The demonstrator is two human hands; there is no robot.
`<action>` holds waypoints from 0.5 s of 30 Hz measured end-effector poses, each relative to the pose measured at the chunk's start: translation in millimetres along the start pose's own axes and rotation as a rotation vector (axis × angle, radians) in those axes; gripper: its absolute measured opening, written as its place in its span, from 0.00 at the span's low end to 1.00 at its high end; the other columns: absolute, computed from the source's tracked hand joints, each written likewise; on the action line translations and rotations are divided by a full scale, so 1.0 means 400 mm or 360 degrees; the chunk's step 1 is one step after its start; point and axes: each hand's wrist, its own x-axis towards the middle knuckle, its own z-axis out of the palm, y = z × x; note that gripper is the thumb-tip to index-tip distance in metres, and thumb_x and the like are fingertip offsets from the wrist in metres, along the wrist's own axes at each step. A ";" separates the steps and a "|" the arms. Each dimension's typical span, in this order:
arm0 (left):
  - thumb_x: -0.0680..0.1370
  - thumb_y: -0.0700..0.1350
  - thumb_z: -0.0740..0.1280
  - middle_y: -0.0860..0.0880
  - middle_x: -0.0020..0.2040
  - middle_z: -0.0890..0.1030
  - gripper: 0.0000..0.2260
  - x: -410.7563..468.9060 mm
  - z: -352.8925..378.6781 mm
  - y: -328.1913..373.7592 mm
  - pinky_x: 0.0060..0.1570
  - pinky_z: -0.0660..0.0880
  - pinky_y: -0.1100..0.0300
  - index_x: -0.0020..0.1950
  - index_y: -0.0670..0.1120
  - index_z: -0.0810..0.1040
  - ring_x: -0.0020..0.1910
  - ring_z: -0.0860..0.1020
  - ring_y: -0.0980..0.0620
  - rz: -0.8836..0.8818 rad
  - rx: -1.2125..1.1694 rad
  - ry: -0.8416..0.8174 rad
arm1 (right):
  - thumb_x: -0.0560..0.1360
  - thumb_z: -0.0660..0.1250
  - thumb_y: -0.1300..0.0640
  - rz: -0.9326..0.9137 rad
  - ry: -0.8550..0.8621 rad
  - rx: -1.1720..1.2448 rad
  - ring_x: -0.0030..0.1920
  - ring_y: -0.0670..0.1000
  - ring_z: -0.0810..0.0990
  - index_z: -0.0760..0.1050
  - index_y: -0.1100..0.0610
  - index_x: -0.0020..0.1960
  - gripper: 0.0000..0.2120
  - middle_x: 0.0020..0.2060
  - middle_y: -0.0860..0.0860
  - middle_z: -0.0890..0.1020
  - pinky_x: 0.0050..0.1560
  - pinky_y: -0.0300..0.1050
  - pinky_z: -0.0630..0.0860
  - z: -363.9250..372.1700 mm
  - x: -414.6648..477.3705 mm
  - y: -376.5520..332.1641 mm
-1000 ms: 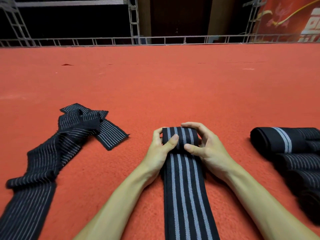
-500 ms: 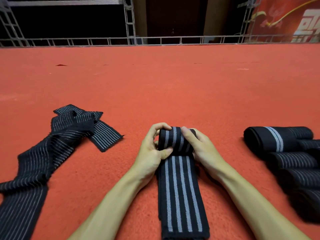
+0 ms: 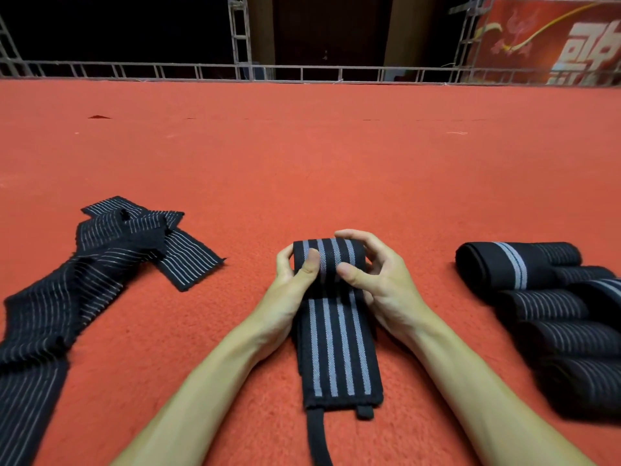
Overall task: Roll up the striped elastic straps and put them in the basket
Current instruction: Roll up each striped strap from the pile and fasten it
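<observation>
The roll has grown fatter since a moment ago, and the flat length trailing back to me has drawn shorter, so its near end now lies in plain sight. I hold the striped strap (image 3: pixel 327 260) by its rolled part. My left hand (image 3: pixel 289 287) curls round the roll's left end, thumb pressed on the near face. My right hand (image 3: pixel 386 280) curls round the right end, thumb on the near face too and fingers arched over the top.

The roll sits on the red carpet (image 3: pixel 302 163). The unrolled part runs flat from under it toward me, between my forearms. At that near end a narrow black band (image 3: pixel 317 435) trails on toward me, with a short black tab (image 3: pixel 365 412) beside it.

Left of the strap, well apart, the loose straps (image 3: pixel 84 280) lie crumpled and overlapping. Right of it, the rolled straps (image 3: pixel 537 297) lie side by side in a row. Far beyond the strap a metal railing (image 3: pixel 302 70) edges the carpet.
</observation>
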 end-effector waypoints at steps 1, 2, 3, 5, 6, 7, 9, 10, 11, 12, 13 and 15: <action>0.72 0.57 0.67 0.48 0.59 0.79 0.29 0.000 -0.002 -0.002 0.59 0.75 0.55 0.68 0.50 0.62 0.55 0.80 0.55 0.0001 0.0002 0.0010 | 0.66 0.74 0.60 -0.0003 -0.0011 -0.0001 0.51 0.55 0.79 0.78 0.51 0.58 0.21 0.49 0.53 0.82 0.58 0.60 0.75 -0.002 -0.001 0.001; 0.72 0.56 0.70 0.48 0.59 0.79 0.30 -0.001 -0.004 -0.003 0.60 0.75 0.53 0.69 0.51 0.62 0.56 0.80 0.53 0.0003 0.0004 0.0018 | 0.66 0.74 0.61 -0.0007 -0.0022 0.0012 0.52 0.55 0.79 0.77 0.51 0.58 0.21 0.50 0.53 0.82 0.58 0.61 0.75 -0.004 0.000 0.003; 0.71 0.54 0.72 0.48 0.59 0.80 0.30 0.000 -0.007 -0.005 0.60 0.75 0.52 0.69 0.51 0.62 0.56 0.80 0.52 0.0009 -0.0005 0.0027 | 0.66 0.74 0.63 -0.0008 -0.0039 0.0033 0.52 0.55 0.78 0.77 0.51 0.58 0.22 0.50 0.53 0.82 0.59 0.61 0.74 -0.004 -0.001 0.002; 0.71 0.49 0.73 0.46 0.57 0.81 0.30 0.000 -0.010 -0.004 0.57 0.77 0.52 0.68 0.50 0.63 0.54 0.81 0.49 0.0047 -0.0052 0.0027 | 0.65 0.73 0.65 -0.0005 -0.0094 0.0069 0.53 0.55 0.78 0.76 0.52 0.60 0.24 0.52 0.52 0.81 0.59 0.59 0.74 -0.005 0.000 0.000; 0.71 0.46 0.72 0.44 0.57 0.80 0.29 0.001 -0.012 -0.002 0.54 0.78 0.53 0.68 0.49 0.63 0.52 0.82 0.49 0.0077 -0.0070 0.0025 | 0.64 0.73 0.66 0.0001 -0.0122 0.0080 0.54 0.55 0.78 0.75 0.53 0.61 0.26 0.53 0.50 0.81 0.59 0.58 0.75 -0.005 0.001 -0.002; 0.70 0.44 0.71 0.42 0.56 0.80 0.29 0.002 -0.013 -0.001 0.51 0.79 0.55 0.68 0.49 0.63 0.50 0.82 0.49 0.0108 -0.0080 0.0019 | 0.64 0.73 0.67 0.0011 -0.0138 0.0083 0.55 0.54 0.78 0.74 0.53 0.62 0.28 0.54 0.49 0.81 0.59 0.56 0.75 -0.005 0.001 -0.005; 0.69 0.42 0.70 0.39 0.57 0.78 0.30 0.003 -0.020 0.002 0.47 0.80 0.55 0.68 0.50 0.63 0.50 0.81 0.47 0.0158 -0.0070 -0.0012 | 0.64 0.73 0.66 0.0018 -0.0140 0.0074 0.57 0.53 0.79 0.73 0.54 0.65 0.31 0.57 0.48 0.80 0.57 0.51 0.77 -0.008 0.001 -0.011; 0.69 0.40 0.72 0.38 0.56 0.78 0.30 0.003 -0.024 0.004 0.45 0.80 0.55 0.67 0.52 0.64 0.50 0.80 0.46 0.0184 -0.0037 -0.0034 | 0.65 0.73 0.64 0.0017 -0.0121 0.0074 0.57 0.52 0.79 0.72 0.53 0.66 0.30 0.58 0.49 0.79 0.55 0.49 0.78 -0.008 0.001 -0.012; 0.70 0.39 0.73 0.38 0.56 0.77 0.30 0.004 -0.028 0.004 0.44 0.79 0.56 0.67 0.53 0.64 0.49 0.80 0.46 0.0216 0.0007 -0.0064 | 0.68 0.72 0.59 0.0026 -0.0089 0.0077 0.56 0.51 0.80 0.72 0.53 0.66 0.27 0.59 0.51 0.79 0.53 0.47 0.78 -0.007 0.001 -0.014; 0.70 0.37 0.73 0.39 0.56 0.77 0.30 0.003 -0.031 0.005 0.45 0.78 0.56 0.66 0.55 0.65 0.49 0.79 0.47 0.0254 0.0044 -0.0099 | 0.70 0.72 0.53 0.0049 -0.0043 0.0061 0.56 0.52 0.80 0.73 0.52 0.65 0.24 0.59 0.53 0.78 0.53 0.48 0.77 -0.006 0.002 -0.013; 0.70 0.36 0.72 0.39 0.55 0.76 0.29 0.003 -0.032 0.005 0.45 0.78 0.57 0.65 0.56 0.66 0.49 0.79 0.48 0.0297 0.0066 -0.0121 | 0.71 0.70 0.46 0.0079 0.0006 0.0003 0.55 0.53 0.80 0.74 0.51 0.63 0.23 0.58 0.56 0.79 0.52 0.51 0.77 -0.005 0.005 -0.009; 0.69 0.32 0.68 0.42 0.56 0.74 0.29 -0.002 -0.031 0.008 0.47 0.78 0.56 0.63 0.57 0.68 0.50 0.78 0.49 0.0387 0.0081 -0.0125 | 0.71 0.65 0.33 0.0172 0.0058 -0.0201 0.48 0.57 0.80 0.75 0.51 0.58 0.26 0.55 0.64 0.79 0.45 0.56 0.75 0.001 0.008 -0.007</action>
